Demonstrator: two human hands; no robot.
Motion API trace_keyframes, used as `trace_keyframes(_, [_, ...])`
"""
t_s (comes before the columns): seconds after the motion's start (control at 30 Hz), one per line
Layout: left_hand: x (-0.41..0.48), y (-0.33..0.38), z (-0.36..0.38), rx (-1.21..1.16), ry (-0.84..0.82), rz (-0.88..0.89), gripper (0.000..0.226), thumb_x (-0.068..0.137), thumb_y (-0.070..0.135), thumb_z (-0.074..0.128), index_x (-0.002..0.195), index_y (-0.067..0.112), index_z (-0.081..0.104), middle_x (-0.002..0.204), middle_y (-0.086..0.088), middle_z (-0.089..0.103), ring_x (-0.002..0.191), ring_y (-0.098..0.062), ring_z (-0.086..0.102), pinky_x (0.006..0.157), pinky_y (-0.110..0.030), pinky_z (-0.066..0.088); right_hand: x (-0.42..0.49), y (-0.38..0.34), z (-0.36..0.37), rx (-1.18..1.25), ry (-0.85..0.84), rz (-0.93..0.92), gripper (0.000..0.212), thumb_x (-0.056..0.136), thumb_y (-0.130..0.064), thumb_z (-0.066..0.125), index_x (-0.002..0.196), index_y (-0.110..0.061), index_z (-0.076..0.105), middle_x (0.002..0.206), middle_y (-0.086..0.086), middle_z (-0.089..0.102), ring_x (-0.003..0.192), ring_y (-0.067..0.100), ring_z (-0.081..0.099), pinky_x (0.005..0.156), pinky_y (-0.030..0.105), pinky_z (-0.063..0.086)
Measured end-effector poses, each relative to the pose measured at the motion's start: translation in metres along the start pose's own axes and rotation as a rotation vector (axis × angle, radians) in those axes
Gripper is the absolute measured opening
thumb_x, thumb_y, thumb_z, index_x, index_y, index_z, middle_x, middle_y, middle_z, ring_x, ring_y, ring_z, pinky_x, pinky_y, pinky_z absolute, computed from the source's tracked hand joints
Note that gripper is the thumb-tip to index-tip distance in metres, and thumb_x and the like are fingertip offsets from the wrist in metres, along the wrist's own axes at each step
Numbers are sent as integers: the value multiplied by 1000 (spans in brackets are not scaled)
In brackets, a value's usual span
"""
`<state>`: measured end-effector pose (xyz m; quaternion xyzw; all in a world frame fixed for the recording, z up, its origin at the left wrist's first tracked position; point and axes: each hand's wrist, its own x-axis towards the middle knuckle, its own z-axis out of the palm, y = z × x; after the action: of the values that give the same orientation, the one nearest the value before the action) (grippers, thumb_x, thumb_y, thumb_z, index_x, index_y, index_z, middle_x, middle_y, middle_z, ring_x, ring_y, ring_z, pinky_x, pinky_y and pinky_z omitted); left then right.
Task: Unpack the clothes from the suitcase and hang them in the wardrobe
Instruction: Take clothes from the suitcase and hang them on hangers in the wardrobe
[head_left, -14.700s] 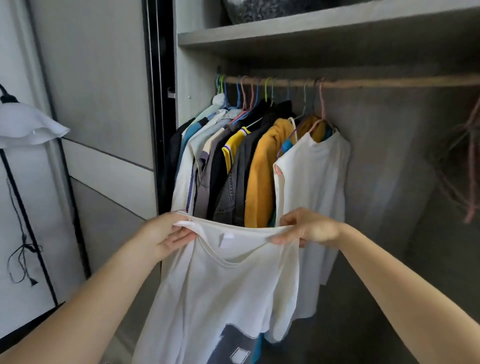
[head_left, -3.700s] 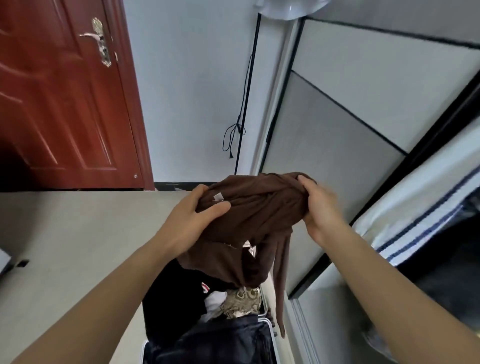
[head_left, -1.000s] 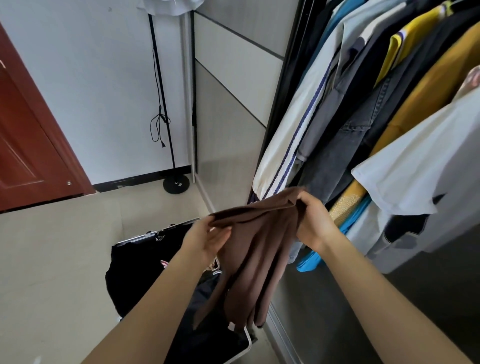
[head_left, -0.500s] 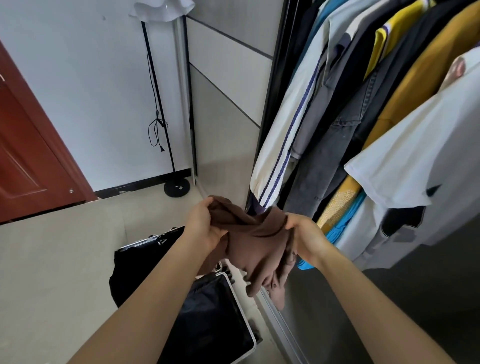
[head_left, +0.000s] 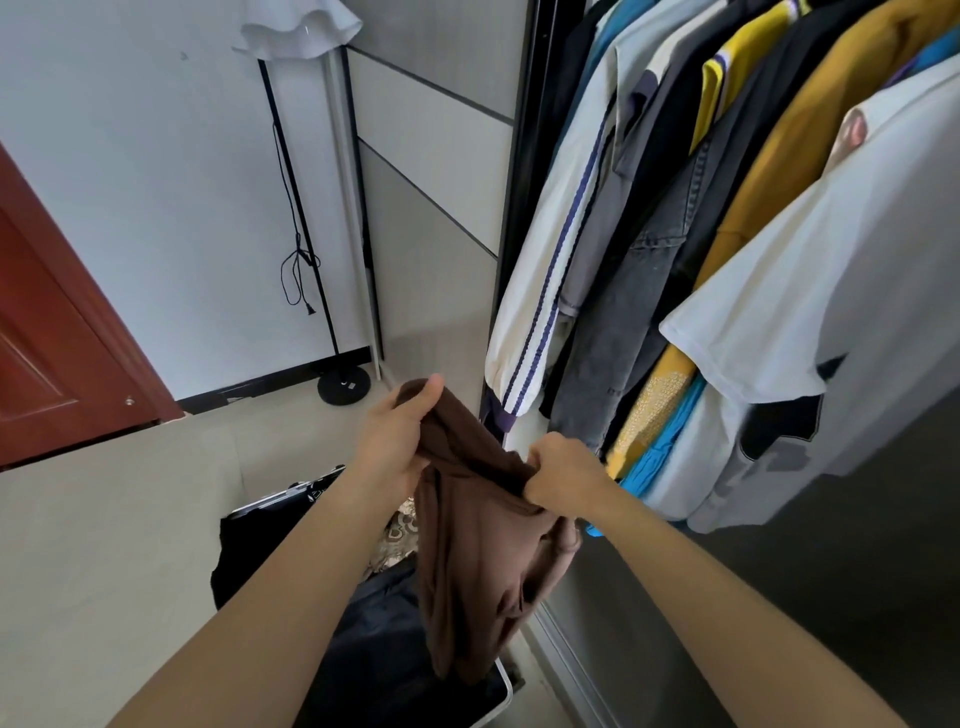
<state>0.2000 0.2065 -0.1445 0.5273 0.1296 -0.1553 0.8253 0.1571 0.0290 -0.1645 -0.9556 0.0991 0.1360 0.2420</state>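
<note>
Here brown garment bunched between left hand, right hand fingers.

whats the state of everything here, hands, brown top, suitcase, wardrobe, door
left hand, grips the brown garment at its top edge
right hand, fist clenched on the same garment
brown garment, bunched, hanging between both hands, not yet hung
suitcase, open on the floor, clothes inside
wardrobe, open
hung clothes, in a row inside the wardrobe
red door, looks shut
</note>
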Motion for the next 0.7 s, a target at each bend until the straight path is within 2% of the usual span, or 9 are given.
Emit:
trace_keyframes(0.07, [-1, 4, -3, 47, -111, -53, 17, 82, -6, 64, 95, 4, 64, 86, -13, 69, 72, -21, 69, 63, -28, 60, 1, 11, -20, -187, 115, 74, 10, 77, -10, 58, 79, -13, 48, 74, 2, 52, 69, 22, 53, 53, 27, 38])
trace_keyframes(0.13, [0, 6, -4, 244, -183, -85, 33, 77, -16, 61, 102, 4, 66, 89, -11, 71, 76, -20, 70, 63, -26, 59, -1, 27, -45, -245, 182, 157, 11, 81, -11, 57, 84, -11, 47, 80, 4, 54, 72, 24, 54, 55, 29, 41])
trace_keyframes(0.23, [5, 8, 9, 470, -94, -49, 19, 84, -1, 64, 96, 12, 69, 92, -8, 71, 82, -19, 68, 56, -25, 55, -12, 48, -72, -148, 214, 227, 7, 78, -7, 51, 85, -6, 52, 82, 9, 55, 77, 29, 55, 54, 29, 42])
trace_keyframes(0.3, [9, 9, 26, 438, -37, -65, 8, 89, 9, 61, 87, 15, 66, 84, -7, 70, 75, -19, 67, 48, -25, 54, -23, 54, -88, -31, 185, 220, 17, 76, -2, 46, 87, 1, 59, 82, 16, 62, 71, 31, 60, 55, 35, 51])
trace_keyframes(0.33, [9, 9, 41, 406, -43, -85, 10, 91, 11, 60, 83, 16, 64, 76, -5, 69, 69, -18, 65, 44, -23, 52, -31, 58, -99, 30, 161, 208, 22, 75, 0, 44, 88, 3, 62, 86, 21, 66, 68, 33, 65, 59, 39, 57])
trace_keyframes(0.4, [5, 12, 69, 382, -107, -112, 12, 93, 13, 58, 83, 17, 60, 66, -1, 66, 63, -15, 62, 39, -22, 50, -45, 63, -121, 108, 115, 188, 25, 75, 3, 44, 88, -2, 64, 91, 22, 66, 70, 34, 69, 61, 38, 61])
trace_keyframes(0.53, [-16, 29, 145, 360, -292, -94, 12, 96, 14, 55, 85, 19, 56, 77, 0, 63, 65, -13, 59, 47, -25, 49, -75, 77, -177, 77, 179, 246, 21, 77, 5, 52, 89, -3, 66, 66, 13, 64, 52, 23, 63, 47, 24, 52])
trace_keyframes(0.6, [-30, 44, 186, 349, -387, -77, 4, 97, 15, 54, 95, 16, 58, 85, -2, 64, 69, -15, 59, 52, -29, 48, -91, 81, -208, 53, 209, 286, 14, 80, 0, 58, 91, -3, 67, 65, 12, 66, 57, 23, 65, 54, 26, 56])
trace_keyframes(0.7, [-45, 63, 242, 297, -485, -32, 22, 96, 15, 56, 118, 12, 56, 109, -9, 62, 77, -18, 59, 61, -32, 48, -113, 83, -251, 72, 265, 339, 8, 85, -7, 65, 91, -2, 68, 74, 13, 68, 70, 26, 66, 69, 34, 58])
